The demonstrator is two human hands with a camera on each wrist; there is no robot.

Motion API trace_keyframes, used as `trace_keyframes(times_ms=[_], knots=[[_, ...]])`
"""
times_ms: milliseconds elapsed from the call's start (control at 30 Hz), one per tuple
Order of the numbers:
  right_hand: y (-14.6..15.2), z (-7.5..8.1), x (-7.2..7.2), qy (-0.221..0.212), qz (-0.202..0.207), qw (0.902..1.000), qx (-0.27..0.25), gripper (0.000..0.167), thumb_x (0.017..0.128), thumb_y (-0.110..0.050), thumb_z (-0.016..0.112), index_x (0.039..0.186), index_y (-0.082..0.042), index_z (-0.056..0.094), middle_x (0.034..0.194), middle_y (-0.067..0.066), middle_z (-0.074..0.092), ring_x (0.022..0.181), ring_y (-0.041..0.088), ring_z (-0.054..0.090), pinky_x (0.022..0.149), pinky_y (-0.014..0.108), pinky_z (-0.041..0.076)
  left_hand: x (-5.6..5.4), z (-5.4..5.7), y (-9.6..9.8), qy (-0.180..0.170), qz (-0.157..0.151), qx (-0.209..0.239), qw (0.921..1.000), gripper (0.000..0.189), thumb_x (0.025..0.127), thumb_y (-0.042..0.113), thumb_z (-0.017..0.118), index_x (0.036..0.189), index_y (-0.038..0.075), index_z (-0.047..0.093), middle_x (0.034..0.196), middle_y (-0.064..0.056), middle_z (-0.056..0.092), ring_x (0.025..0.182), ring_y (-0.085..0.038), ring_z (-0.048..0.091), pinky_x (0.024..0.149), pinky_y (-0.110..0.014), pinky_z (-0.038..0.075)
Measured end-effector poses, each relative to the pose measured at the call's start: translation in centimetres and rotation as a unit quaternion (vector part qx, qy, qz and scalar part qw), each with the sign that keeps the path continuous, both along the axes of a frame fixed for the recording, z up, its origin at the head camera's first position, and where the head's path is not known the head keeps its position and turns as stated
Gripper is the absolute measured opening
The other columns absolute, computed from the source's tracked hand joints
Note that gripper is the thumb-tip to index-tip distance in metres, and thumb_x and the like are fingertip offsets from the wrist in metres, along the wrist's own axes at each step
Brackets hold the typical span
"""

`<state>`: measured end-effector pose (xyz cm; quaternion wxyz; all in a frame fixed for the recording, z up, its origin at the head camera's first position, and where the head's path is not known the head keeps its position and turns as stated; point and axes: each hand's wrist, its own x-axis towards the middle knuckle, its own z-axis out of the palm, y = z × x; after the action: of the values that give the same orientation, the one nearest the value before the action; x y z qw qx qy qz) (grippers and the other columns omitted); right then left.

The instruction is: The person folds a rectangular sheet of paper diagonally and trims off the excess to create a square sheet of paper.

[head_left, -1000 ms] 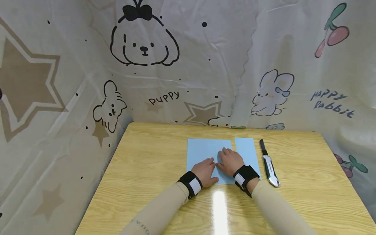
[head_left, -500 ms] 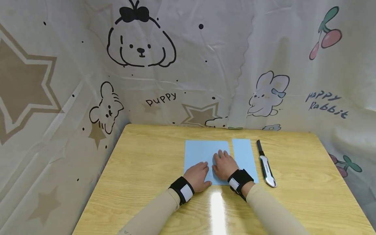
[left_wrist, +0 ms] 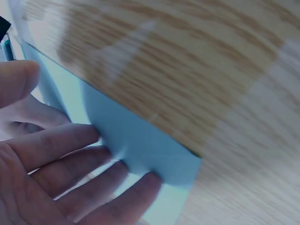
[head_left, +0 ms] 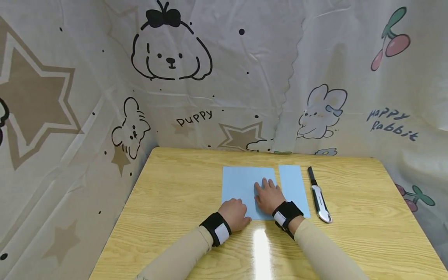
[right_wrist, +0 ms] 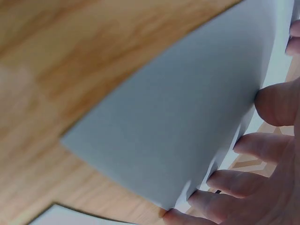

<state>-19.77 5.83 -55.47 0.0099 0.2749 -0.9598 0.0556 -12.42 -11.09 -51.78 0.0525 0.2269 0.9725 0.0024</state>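
Observation:
A blue sheet of paper lies flat on the table in the head view. My left hand rests at its near left part; in the left wrist view the fingertips touch the paper and the thumb stands apart. Over the sheet's right part, my right hand presses with spread fingers. Its fingertips and thumb meet the paper in the right wrist view. Just right of the sheet lies a narrower blue paper strip, a thin gap between them.
A utility knife with its dark blade extended lies right of the strip, blade pointing to the back. The wooden table ends at a printed curtain behind and on both sides.
My left hand has slid a little toward the sheet's near edge and leftward, away from the right hand. The right hand has shifted slightly nearer me, fingers more spread. Papers and knife stay put.

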Motion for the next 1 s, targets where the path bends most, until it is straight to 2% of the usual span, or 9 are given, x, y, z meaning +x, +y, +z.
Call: trace_keyframes(times_ms=[133, 333, 467, 567, 633, 700, 800, 933, 1000], knots=[[0.0, 0.1, 0.0, 0.010, 0.002, 0.9999, 0.002, 0.045, 0.095, -0.028, 0.058, 0.134, -0.005, 0.054, 0.135, 0.028, 0.045, 0.122, 0.048, 0.045, 0.089, 0.060, 0.045, 0.7, 0.0, 0.5, 0.011, 0.009, -0.005, 0.9999, 0.036, 0.087, 0.044, 0.066, 0.064, 0.016, 0.067, 0.063, -0.001, 0.060, 0.063, -0.019, 0.060, 0.059, -0.033, 0.052], [-0.1, 0.2, 0.0, 0.023, 0.001, 0.9997, 0.001, 0.044, 0.095, -0.027, 0.059, 0.132, -0.005, 0.055, 0.133, 0.029, 0.047, 0.121, 0.048, 0.046, 0.087, 0.060, 0.046, 2.0, -0.2, 1.5, 0.040, 0.017, -0.037, 0.9984, 0.036, 0.087, 0.045, 0.067, 0.063, 0.018, 0.067, 0.060, 0.000, 0.061, 0.064, -0.022, 0.062, 0.069, -0.038, 0.054], [-0.2, -0.1, 0.1, 0.052, -0.004, 0.9986, 0.003, 0.041, 0.094, -0.025, 0.060, 0.129, -0.004, 0.058, 0.129, 0.028, 0.050, 0.117, 0.047, 0.049, 0.084, 0.058, 0.048, 2.7, -0.1, 2.0, 0.058, 0.040, -0.090, 0.9934, 0.038, 0.086, 0.049, 0.066, 0.066, 0.017, 0.071, 0.063, -0.005, 0.065, 0.063, -0.026, 0.065, 0.056, -0.040, 0.054], [-0.4, -0.3, 0.1, 0.065, -0.013, 0.9977, 0.013, 0.039, 0.094, -0.023, 0.059, 0.128, -0.003, 0.058, 0.127, 0.029, 0.052, 0.115, 0.047, 0.050, 0.082, 0.057, 0.049, 3.4, -0.1, 2.4, 0.062, 0.053, -0.140, 0.9867, 0.040, 0.088, 0.051, 0.062, 0.071, 0.017, 0.074, 0.069, -0.007, 0.067, 0.061, -0.027, 0.063, 0.053, -0.040, 0.053], [-0.5, -0.3, 0.1, 0.068, -0.019, 0.9974, 0.018, 0.039, 0.094, -0.022, 0.059, 0.127, -0.001, 0.058, 0.126, 0.029, 0.052, 0.114, 0.047, 0.051, 0.082, 0.056, 0.049, 3.9, -0.2, 2.7, 0.056, 0.066, -0.164, 0.9827, 0.043, 0.090, 0.054, 0.058, 0.078, 0.017, 0.076, 0.081, -0.008, 0.070, 0.067, -0.027, 0.065, 0.053, -0.042, 0.052], [-0.6, -0.4, 0.0, 0.067, -0.023, 0.9971, 0.027, 0.040, 0.094, -0.023, 0.058, 0.128, 0.000, 0.057, 0.126, 0.030, 0.052, 0.114, 0.047, 0.051, 0.082, 0.055, 0.049, 4.4, -0.3, 3.1, 0.050, 0.078, -0.190, 0.9775, 0.046, 0.091, 0.057, 0.053, 0.090, 0.019, 0.078, 0.099, -0.007, 0.071, 0.083, -0.030, 0.067, 0.058, -0.044, 0.053], [-0.6, -0.4, -0.2, 0.064, -0.025, 0.9969, 0.037, 0.043, 0.095, -0.025, 0.059, 0.129, 0.000, 0.056, 0.127, 0.030, 0.051, 0.115, 0.047, 0.050, 0.085, 0.054, 0.049, 5.0, -0.4, 3.4, 0.035, 0.099, -0.223, 0.9692, 0.047, 0.092, 0.058, 0.049, 0.106, 0.023, 0.076, 0.120, -0.005, 0.066, 0.100, -0.035, 0.066, 0.057, -0.046, 0.054], [-0.8, -0.7, -0.4, 0.064, -0.028, 0.9970, 0.034, 0.044, 0.094, -0.026, 0.059, 0.130, 0.000, 0.055, 0.128, 0.030, 0.050, 0.116, 0.047, 0.049, 0.087, 0.053, 0.048, 5.2, -0.3, 3.7, 0.009, 0.107, -0.242, 0.9643, 0.044, 0.092, 0.057, 0.049, 0.109, 0.026, 0.075, 0.120, -0.005, 0.066, 0.096, -0.035, 0.066, 0.059, -0.048, 0.054], [-0.9, -0.8, -0.4, 0.069, -0.028, 0.9968, 0.030, 0.044, 0.094, -0.025, 0.059, 0.130, 0.000, 0.056, 0.128, 0.030, 0.051, 0.116, 0.047, 0.049, 0.087, 0.053, 0.048, 5.0, -0.1, 3.6, -0.002, 0.116, -0.237, 0.9646, 0.053, 0.090, 0.062, 0.048, 0.115, 0.023, 0.072, 0.111, -0.006, 0.069, 0.092, -0.034, 0.067, 0.064, -0.048, 0.053]])
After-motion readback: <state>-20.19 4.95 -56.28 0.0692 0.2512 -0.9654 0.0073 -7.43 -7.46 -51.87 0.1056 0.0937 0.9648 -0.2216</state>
